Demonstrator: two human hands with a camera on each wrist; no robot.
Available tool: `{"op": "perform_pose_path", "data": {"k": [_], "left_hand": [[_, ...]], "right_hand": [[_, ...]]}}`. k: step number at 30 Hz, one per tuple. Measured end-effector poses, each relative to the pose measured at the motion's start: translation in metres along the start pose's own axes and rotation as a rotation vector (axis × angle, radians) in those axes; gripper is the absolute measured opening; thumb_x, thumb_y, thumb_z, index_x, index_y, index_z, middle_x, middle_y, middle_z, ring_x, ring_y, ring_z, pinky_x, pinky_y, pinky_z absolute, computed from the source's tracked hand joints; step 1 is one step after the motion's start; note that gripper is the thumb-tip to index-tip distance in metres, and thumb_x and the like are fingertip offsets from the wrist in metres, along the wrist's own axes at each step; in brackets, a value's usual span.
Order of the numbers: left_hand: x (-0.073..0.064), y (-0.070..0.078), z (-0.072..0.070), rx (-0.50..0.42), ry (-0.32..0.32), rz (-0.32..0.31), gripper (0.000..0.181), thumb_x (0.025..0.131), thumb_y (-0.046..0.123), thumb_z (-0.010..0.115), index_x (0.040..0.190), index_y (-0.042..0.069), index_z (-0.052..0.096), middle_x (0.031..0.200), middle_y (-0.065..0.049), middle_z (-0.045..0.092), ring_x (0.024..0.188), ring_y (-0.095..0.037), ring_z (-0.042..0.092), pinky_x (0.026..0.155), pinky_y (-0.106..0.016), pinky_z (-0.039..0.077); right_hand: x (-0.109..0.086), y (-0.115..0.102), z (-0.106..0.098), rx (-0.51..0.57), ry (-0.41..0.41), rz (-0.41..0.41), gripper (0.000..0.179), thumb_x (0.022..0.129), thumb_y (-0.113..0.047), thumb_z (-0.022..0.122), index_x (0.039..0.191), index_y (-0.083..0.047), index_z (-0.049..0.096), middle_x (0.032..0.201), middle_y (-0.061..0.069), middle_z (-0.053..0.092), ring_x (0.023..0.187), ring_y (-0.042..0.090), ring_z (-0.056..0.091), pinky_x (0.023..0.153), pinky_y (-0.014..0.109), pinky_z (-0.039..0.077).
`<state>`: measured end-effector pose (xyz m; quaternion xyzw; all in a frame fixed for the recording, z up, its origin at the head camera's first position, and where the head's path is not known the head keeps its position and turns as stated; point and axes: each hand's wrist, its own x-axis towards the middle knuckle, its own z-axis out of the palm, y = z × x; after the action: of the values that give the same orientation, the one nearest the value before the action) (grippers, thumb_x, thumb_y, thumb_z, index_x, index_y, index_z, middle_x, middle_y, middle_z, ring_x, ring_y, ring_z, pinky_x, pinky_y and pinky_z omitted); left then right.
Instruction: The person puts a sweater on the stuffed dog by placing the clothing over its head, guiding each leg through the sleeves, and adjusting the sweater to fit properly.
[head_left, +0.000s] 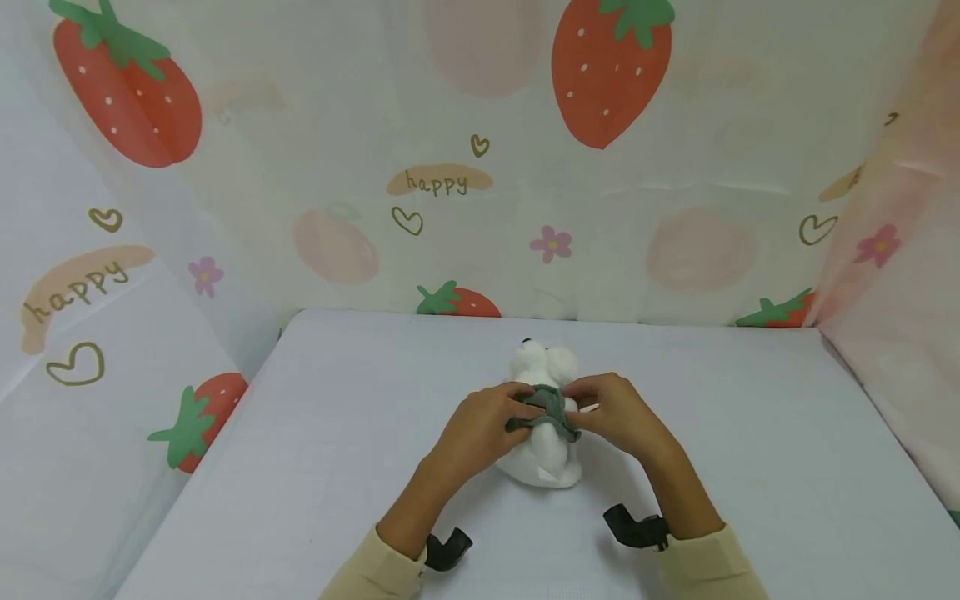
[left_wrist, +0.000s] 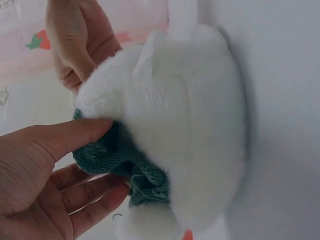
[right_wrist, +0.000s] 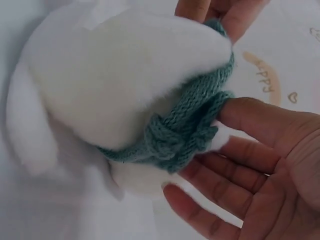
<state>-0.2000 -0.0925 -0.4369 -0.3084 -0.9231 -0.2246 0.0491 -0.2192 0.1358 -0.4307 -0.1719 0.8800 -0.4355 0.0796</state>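
A white plush toy [head_left: 550, 457] sits on the white table with its back toward me and its dark nose tipped up. Around its upper body is a green knitted garment [head_left: 552, 403]. My left hand [head_left: 480, 427] pinches the garment's left side; in the left wrist view its thumb lies over the knit [left_wrist: 102, 155] and the other fingers are beneath. On the opposite side my right hand [head_left: 621, 417] holds an edge of the knit [right_wrist: 200, 102] between thumb and fingers. A white fabric label [left_wrist: 145, 57] sticks out from the fur.
The white tabletop [head_left: 337, 400] extends on both sides of the toy. Behind it and at the sides hang cloths [head_left: 330, 150] printed with strawberries, hearts and flowers. Each wrist wears a black camera mount [head_left: 636, 527], close above the table.
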Motion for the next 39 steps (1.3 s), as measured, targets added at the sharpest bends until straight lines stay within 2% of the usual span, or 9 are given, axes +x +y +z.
{"op": "perform_pose_path", "data": {"k": [7, 10, 15, 19, 23, 28, 31, 35, 39], "left_hand": [[0.0, 0.002, 0.0, 0.038, 0.01, 0.02, 0.026, 0.089, 0.016, 0.08, 0.115, 0.015, 0.079, 0.133, -0.006, 0.066, 0.116, -0.023, 0.066, 0.094, -0.041, 0.055], [-0.001, 0.003, 0.0, 0.043, 0.021, 0.027, 0.025, 0.089, 0.016, 0.08, 0.114, 0.013, 0.079, 0.133, -0.007, 0.066, 0.116, -0.025, 0.067, 0.094, -0.039, 0.055], [-0.001, 0.003, 0.0, 0.066, 0.041, 0.022, 0.023, 0.09, 0.018, 0.079, 0.113, 0.015, 0.08, 0.131, -0.005, 0.067, 0.114, -0.023, 0.068, 0.091, -0.036, 0.056], [-0.001, -0.001, -0.004, 0.148, 0.066, 0.006, 0.019, 0.09, 0.016, 0.079, 0.108, 0.021, 0.082, 0.123, 0.003, 0.072, 0.113, -0.015, 0.068, 0.108, -0.045, 0.045], [-0.004, -0.007, -0.013, 0.24, 0.092, -0.016, 0.023, 0.087, 0.012, 0.08, 0.104, 0.027, 0.083, 0.116, 0.009, 0.074, 0.107, -0.01, 0.07, 0.118, -0.057, 0.026], [-0.006, -0.011, -0.015, 0.211, 0.102, -0.04, 0.024, 0.085, 0.013, 0.081, 0.104, 0.028, 0.082, 0.115, 0.01, 0.074, 0.106, -0.009, 0.07, 0.12, -0.056, 0.021], [-0.004, -0.009, -0.01, 0.149, 0.067, 0.0, 0.024, 0.087, 0.014, 0.079, 0.108, 0.025, 0.082, 0.116, 0.009, 0.074, 0.11, -0.009, 0.069, 0.12, -0.055, 0.023], [-0.001, -0.001, -0.002, 0.115, 0.022, 0.049, 0.022, 0.091, 0.013, 0.076, 0.111, 0.021, 0.081, 0.113, 0.007, 0.074, 0.11, -0.011, 0.068, 0.118, -0.054, 0.027], [0.001, 0.001, 0.001, 0.146, 0.05, 0.045, 0.02, 0.091, 0.008, 0.074, 0.106, 0.019, 0.082, 0.109, 0.007, 0.075, 0.108, -0.011, 0.069, 0.117, -0.052, 0.031]], "right_hand": [[0.0, -0.007, 0.008, -0.099, 0.016, 0.01, 0.026, 0.087, -0.002, 0.073, 0.112, 0.004, 0.074, 0.102, 0.01, 0.075, 0.096, 0.024, 0.069, 0.074, 0.035, 0.057], [0.001, -0.01, 0.014, -0.118, 0.055, -0.003, 0.022, 0.088, -0.002, 0.073, 0.109, 0.004, 0.074, 0.098, 0.009, 0.075, 0.09, 0.021, 0.069, 0.071, 0.032, 0.056], [0.002, -0.012, 0.021, -0.135, 0.137, -0.016, 0.02, 0.086, -0.002, 0.069, 0.105, 0.005, 0.072, 0.089, 0.009, 0.071, 0.074, 0.016, 0.06, 0.061, 0.028, 0.05], [0.003, -0.008, 0.019, -0.103, 0.173, 0.008, 0.023, 0.085, -0.002, 0.066, 0.107, 0.003, 0.071, 0.09, 0.009, 0.069, 0.074, 0.017, 0.057, 0.06, 0.029, 0.048], [0.002, -0.001, 0.013, -0.05, 0.206, 0.045, 0.02, 0.085, -0.004, 0.065, 0.104, -0.002, 0.072, 0.075, 0.004, 0.058, 0.068, 0.017, 0.049, 0.056, 0.03, 0.043], [0.001, 0.003, 0.009, -0.021, 0.27, 0.067, 0.02, 0.083, -0.005, 0.062, 0.1, -0.005, 0.072, 0.069, 0.002, 0.054, 0.064, 0.017, 0.047, 0.055, 0.03, 0.041], [0.001, 0.003, 0.009, -0.026, 0.256, 0.064, 0.02, 0.085, -0.01, 0.063, 0.103, -0.007, 0.072, 0.076, 0.002, 0.062, 0.069, 0.017, 0.053, 0.059, 0.031, 0.045], [0.0, -0.001, 0.009, -0.045, 0.173, 0.025, 0.021, 0.089, -0.014, 0.071, 0.109, -0.008, 0.072, 0.095, 0.006, 0.07, 0.08, 0.02, 0.059, 0.067, 0.033, 0.05], [-0.001, -0.002, 0.006, -0.06, 0.139, -0.01, 0.023, 0.087, -0.01, 0.073, 0.11, -0.01, 0.073, 0.103, 0.008, 0.07, 0.084, 0.021, 0.058, 0.069, 0.034, 0.05]]}}
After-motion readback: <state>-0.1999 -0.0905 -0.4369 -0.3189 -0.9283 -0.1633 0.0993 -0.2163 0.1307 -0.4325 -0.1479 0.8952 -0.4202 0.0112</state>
